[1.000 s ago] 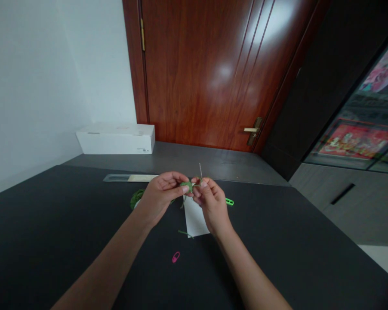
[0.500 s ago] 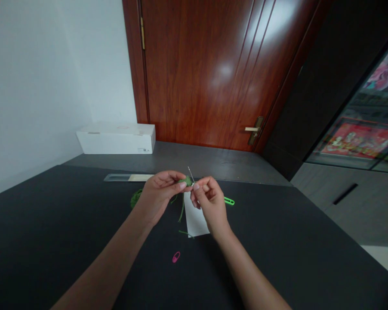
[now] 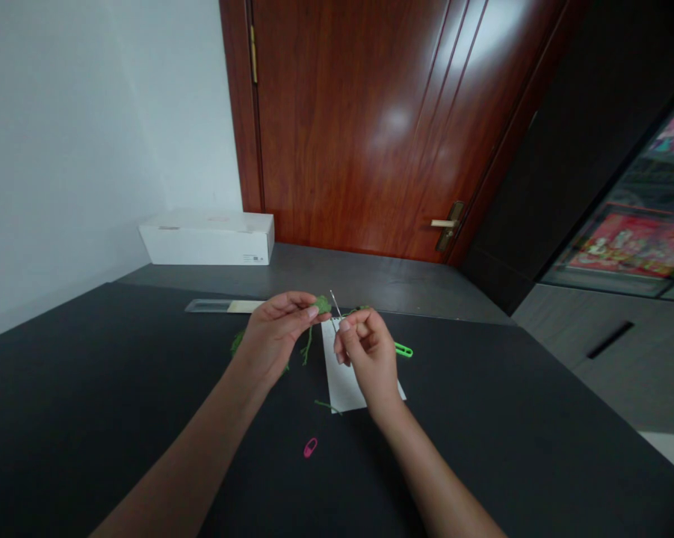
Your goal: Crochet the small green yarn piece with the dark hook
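Between the thumb and fingers of my left hand is a small green crocheted piece. A green yarn tail hangs below it. My right hand pinches a thin silver crochet hook, its tip pointing up just right of the piece, apart from it. A bit of dark green yarn shows at the right fingertips; its path is hard to make out. Partly behind my left wrist lies a green yarn ball.
White paper lies under my right hand, with a loose yarn scrap at its edge. Nearby are a pink stitch marker and a bright green plastic piece. Farther back are a clear flat case and a white box.
The crochet hook has come away from the green piece, and my right hand has shifted slightly right and down. My left hand still holds the piece. The view has moved a little.
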Demonstrator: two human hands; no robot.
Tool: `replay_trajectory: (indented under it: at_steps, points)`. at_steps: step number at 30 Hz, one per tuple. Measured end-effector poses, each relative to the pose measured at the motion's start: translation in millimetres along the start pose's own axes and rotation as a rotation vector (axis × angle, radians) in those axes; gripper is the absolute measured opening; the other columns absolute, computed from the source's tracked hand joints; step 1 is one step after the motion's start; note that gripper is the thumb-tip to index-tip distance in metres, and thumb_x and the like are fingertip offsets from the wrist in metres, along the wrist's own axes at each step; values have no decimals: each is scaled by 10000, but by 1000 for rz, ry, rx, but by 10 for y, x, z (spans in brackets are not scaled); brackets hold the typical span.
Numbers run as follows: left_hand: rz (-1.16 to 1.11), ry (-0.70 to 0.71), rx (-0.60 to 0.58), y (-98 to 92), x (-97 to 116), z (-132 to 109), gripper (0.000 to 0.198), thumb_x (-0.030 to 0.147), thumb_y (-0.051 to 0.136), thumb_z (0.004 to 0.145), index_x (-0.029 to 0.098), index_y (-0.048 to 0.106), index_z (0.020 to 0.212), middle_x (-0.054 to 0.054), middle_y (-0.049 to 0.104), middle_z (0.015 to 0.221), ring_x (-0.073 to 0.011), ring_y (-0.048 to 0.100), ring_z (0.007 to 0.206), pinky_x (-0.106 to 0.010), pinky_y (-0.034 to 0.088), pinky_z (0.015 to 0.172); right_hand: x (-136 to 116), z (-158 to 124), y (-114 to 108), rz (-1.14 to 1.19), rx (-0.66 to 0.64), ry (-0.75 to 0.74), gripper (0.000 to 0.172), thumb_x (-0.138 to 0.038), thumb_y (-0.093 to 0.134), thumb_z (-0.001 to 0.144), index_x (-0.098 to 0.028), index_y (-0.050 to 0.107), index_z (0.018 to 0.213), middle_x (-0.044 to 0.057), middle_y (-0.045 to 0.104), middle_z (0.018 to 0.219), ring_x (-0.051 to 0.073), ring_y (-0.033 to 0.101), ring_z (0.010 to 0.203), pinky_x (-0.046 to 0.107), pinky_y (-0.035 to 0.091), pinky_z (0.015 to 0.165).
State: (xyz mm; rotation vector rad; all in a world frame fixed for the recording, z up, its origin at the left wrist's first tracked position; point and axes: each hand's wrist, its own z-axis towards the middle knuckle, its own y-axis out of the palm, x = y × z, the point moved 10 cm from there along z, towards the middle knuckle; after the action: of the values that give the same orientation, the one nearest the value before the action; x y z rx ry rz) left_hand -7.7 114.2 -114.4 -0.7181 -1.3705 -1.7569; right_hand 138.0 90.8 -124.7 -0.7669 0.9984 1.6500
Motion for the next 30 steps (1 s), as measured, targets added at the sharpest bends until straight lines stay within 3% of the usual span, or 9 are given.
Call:
replay_trajectory:
  at_steps: [4,7,16,30]
  points:
    - [0,11,32,-31,9,2,180,82,850,599,134,760,747,-28,748,729,-126,679,723,-245,530,759,19,-10,-1,-42,-2,6,275,-456,631,913,-210,526,849,-66,552,550,78,461,441,206,352,451]
    - [-4,4,38,-33,2,-3,180,98,852,600,133,753,746,-32,748,736,-133,680,726,-255,525,753,24,-24,-17,-161,-9,-29,221,-421,583,947,-205,554,918,-56,563,574,90,479,471,219,375,483]
    - [-27,47,88,-100,38,4,201,91,862,592,154,755,751,-14,744,725,-131,670,738,-265,519,776,-177,-113,-3,-551,1,-254,86,-272,542,955,-216,607,955,-34,607,650,124,575,586,253,441,616]
    - [-32,79,113,-75,51,-21,209,96,875,575,158,755,735,-3,739,718,-126,657,734,-273,508,787,-186,-135,41,-629,-22,-263,106,-208,522,932,-224,622,964,-29,603,669,132,575,592,246,422,603]
